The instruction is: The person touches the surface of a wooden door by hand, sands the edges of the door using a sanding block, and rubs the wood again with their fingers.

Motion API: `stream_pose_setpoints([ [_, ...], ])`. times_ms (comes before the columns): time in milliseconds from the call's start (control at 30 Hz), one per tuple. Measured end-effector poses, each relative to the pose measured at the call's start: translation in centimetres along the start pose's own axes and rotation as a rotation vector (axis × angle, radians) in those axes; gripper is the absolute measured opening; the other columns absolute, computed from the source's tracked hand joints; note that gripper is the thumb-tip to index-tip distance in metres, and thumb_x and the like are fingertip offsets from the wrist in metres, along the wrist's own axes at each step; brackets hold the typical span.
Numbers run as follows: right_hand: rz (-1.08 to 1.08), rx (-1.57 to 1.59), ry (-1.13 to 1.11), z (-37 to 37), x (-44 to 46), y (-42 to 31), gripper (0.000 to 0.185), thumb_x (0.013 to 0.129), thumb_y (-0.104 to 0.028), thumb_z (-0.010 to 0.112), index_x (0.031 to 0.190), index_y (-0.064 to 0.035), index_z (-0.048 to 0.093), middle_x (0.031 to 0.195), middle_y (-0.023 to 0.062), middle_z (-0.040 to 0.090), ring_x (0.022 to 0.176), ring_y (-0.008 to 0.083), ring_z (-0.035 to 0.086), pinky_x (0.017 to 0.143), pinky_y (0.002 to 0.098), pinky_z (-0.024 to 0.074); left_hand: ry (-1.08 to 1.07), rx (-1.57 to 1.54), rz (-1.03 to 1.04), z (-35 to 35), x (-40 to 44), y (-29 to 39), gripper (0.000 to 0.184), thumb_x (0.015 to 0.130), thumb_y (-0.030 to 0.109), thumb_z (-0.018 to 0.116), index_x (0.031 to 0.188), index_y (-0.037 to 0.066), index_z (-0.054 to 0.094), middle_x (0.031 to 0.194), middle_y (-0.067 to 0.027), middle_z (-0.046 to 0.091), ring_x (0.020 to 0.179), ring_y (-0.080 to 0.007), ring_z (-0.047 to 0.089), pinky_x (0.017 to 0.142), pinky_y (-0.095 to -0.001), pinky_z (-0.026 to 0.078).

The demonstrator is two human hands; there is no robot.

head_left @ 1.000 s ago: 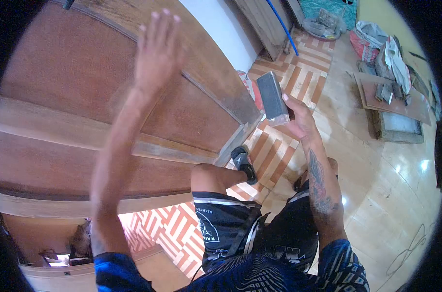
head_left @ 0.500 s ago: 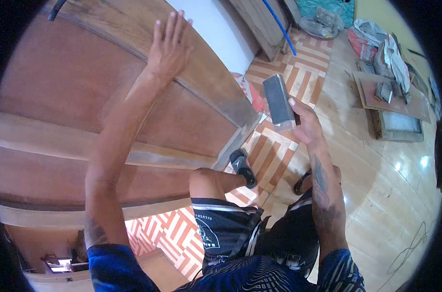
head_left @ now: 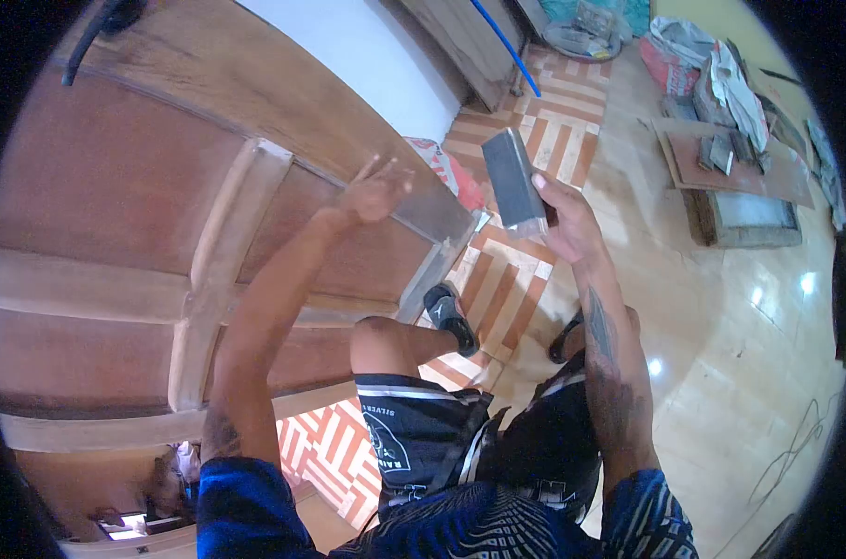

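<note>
A large panelled wooden door (head_left: 97, 284) lies across the left side, with reddish-brown panels set between paler rails. Over its upper right part is my left hand (head_left: 378, 191), with the fingers partly bent and apart and nothing in it. Whether it touches the wood I cannot tell. My right hand (head_left: 572, 219) grips a dark grey rectangular block (head_left: 513, 179) by its right side. The block is tilted, its dark flat face showing, above the patterned floor just beyond the door's right corner.
Stacked boards (head_left: 735, 163) and sacks (head_left: 679, 56) are at the upper right. A blue pole (head_left: 507, 47) leans at the top. A thin cable (head_left: 796, 447) lies at the lower right. My sandalled foot (head_left: 451, 321) is near the door corner.
My left hand has moved down and right over the door, its fingers now more bent. The view has shifted a little. The block is still in my right hand.
</note>
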State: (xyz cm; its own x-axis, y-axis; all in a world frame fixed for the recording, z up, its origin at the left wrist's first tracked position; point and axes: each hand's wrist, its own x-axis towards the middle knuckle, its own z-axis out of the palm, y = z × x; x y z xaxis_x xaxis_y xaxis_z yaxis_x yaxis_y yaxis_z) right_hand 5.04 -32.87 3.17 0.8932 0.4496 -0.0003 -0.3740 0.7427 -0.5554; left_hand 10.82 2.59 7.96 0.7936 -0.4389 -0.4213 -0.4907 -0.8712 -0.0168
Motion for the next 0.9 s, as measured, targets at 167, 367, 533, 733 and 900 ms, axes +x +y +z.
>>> stream_pose_setpoints([
  [167,0.016,0.017,-0.041,-0.2,0.1,0.1,0.049,0.097,-0.024,0.060,0.130,0.0111,0.051,0.117,0.0176,0.064,0.103,0.0230,0.064,0.092,0.0362,0.0509,-0.024,-1.900,0.058,-4.7,-3.2,4.7,0.081,0.096,0.059,0.032,0.151,0.000,0.024,0.157,-0.0211,0.025,0.146,-0.0303,0.024,0.121,-0.0421,0.016],
  [367,0.015,0.031,-0.057,0.8,-0.1,0.1,0.050,0.097,-0.024,0.057,0.130,0.0123,0.049,0.117,0.0212,0.064,0.104,0.0277,0.065,0.095,0.0394,0.0510,-0.034,-2.305,0.241,-7.0,-5.7,7.3,0.077,0.097,0.048,0.037,0.150,-0.005,0.022,0.157,-0.0251,0.022,0.146,-0.0335,0.024,0.119,-0.0425,0.022],
  [533,0.007,0.034,-0.089,1.2,0.1,0.4,0.048,0.099,-0.022,0.055,0.131,0.0124,0.048,0.118,0.0218,0.063,0.105,0.0284,0.065,0.095,0.0398,0.0511,-0.010,-2.266,0.333,-7.8,-6.8,8.0,0.078,0.095,0.045,0.042,0.150,-0.006,0.019,0.157,-0.0260,0.019,0.147,-0.0340,0.021,0.120,-0.0434,0.021],
  [733,0.020,0.016,-0.033,1.7,-0.1,0.3,0.047,0.099,-0.022,0.054,0.131,0.0121,0.048,0.119,0.0219,0.062,0.105,0.0284,0.065,0.095,0.0399,0.0514,0.024,-2.213,0.327,-8.8,-7.8,8.1,0.072,0.097,0.037,0.043,0.150,-0.006,0.019,0.156,-0.0269,0.020,0.146,-0.0347,0.022,0.118,-0.0426,0.026],
  [900,0.030,0.015,-0.080,1.2,0.1,0.5,0.047,0.099,-0.022,0.055,0.132,0.0115,0.048,0.121,0.0207,0.062,0.106,0.0268,0.064,0.095,0.0395,0.0511,0.401,-1.696,0.000,-9.2,-8.0,9.1,0.051,0.101,0.030,0.049,0.136,-0.006,0.043,0.128,-0.0228,0.053,0.098,-0.0194,0.060,0.071,-0.0241,0.051],
])
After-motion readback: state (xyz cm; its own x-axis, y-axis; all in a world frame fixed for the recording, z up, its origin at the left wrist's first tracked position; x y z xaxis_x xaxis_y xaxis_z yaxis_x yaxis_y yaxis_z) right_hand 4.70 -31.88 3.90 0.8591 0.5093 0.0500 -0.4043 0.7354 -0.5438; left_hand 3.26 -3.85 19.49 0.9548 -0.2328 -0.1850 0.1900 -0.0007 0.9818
